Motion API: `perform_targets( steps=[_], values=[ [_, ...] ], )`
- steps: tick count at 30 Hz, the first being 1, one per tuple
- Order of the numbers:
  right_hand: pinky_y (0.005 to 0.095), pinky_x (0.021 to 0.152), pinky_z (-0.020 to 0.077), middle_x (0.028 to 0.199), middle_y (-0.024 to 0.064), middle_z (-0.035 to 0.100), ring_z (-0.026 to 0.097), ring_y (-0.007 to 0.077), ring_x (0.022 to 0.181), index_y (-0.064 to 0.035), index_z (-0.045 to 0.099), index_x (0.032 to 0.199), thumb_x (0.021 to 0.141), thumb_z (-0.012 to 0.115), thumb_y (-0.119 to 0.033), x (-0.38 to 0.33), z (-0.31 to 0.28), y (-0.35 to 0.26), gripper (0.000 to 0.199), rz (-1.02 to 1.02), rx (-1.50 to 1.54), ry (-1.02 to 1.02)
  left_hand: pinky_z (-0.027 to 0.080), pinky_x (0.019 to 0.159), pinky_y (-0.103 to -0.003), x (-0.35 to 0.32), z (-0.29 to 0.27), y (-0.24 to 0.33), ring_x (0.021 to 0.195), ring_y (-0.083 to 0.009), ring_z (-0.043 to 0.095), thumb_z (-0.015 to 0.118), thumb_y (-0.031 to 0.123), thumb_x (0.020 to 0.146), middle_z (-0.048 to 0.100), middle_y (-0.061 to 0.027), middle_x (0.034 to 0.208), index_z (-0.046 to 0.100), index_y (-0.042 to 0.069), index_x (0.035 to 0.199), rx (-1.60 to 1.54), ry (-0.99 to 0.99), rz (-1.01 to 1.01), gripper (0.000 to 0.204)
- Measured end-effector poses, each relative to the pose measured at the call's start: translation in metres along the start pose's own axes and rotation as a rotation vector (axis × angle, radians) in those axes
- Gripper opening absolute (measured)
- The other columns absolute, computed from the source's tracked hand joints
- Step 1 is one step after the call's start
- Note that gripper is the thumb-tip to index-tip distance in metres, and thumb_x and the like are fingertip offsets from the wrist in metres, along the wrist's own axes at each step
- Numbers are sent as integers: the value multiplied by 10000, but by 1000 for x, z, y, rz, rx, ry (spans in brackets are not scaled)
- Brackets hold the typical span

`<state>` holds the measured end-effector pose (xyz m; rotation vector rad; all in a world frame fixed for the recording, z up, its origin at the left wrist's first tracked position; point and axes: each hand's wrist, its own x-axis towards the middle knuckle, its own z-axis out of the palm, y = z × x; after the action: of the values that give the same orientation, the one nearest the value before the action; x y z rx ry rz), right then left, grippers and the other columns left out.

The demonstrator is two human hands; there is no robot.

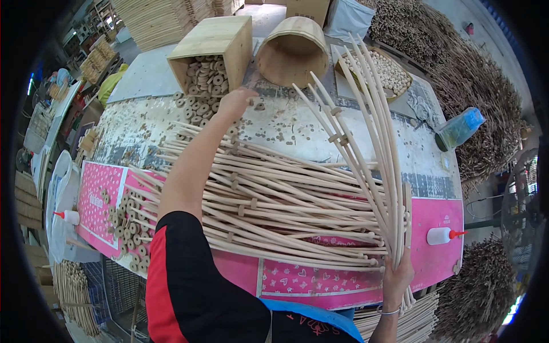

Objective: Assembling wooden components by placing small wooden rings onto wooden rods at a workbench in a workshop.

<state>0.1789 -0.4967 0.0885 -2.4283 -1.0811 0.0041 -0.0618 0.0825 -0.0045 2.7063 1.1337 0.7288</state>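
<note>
Closest in, the right hand [397,278] is gripping a fanned bundle of curved rods [366,137] at their lower ends, over the table's [297,128] near edge. Far across, the left hand [235,102] is reaching among loose wooden rings [197,110] spilling from a tipped square box [220,40], its fingers narrowing over them; whether it is pinching one I cannot tell. A few rods in the bundle are already carrying rings. Judging by the big rod pile [269,200], mostly bare, much threading is remaining. Glue bottle [441,235] is lying beside the right hand.
</note>
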Motion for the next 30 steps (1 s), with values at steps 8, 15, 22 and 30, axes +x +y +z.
perform_targets(
  steps=[8, 15, 22, 30],
  values=[
    [451, 710, 512, 909, 233, 669, 670, 430, 824, -16, 570, 1235, 864, 715, -54, 10, 3, 0, 400, 46, -17, -67, 540, 838, -427, 9, 30, -4, 1050, -303, 664, 644, 1, 856, 668, -96, 1041, 717, 173, 1194, 348, -148, 5, 386],
    [467, 690, 502, 913, 237, 668, 663, 440, 831, -22, 587, 1178, 852, 724, -46, 13, 1, -9, 354, 53, 33, -51, 565, 708, -332, 15, 16, 3, 808, -266, 698, 649, 151, 908, 753, -92, 989, 722, 133, 1073, -416, 157, -343, 181],
    [439, 699, 516, 901, 224, 680, 678, 416, 824, -17, 590, 1159, 846, 742, -91, 4, 1, -5, 356, -9, 65, -86, 505, 595, -213, 36, -72, 89, 817, -152, 693, 550, 186, 1019, 733, -99, 984, 642, 44, 1140, -1617, -11, -695, 208],
    [475, 690, 517, 901, 239, 691, 673, 454, 840, -16, 590, 1157, 837, 763, -104, -26, -14, -21, 374, -70, 139, -143, 421, 548, -200, 54, -129, 130, 688, -62, 590, 620, 215, 1002, 734, -47, 934, 712, 36, 1112, -1297, 14, -469, 229]
  ],
)
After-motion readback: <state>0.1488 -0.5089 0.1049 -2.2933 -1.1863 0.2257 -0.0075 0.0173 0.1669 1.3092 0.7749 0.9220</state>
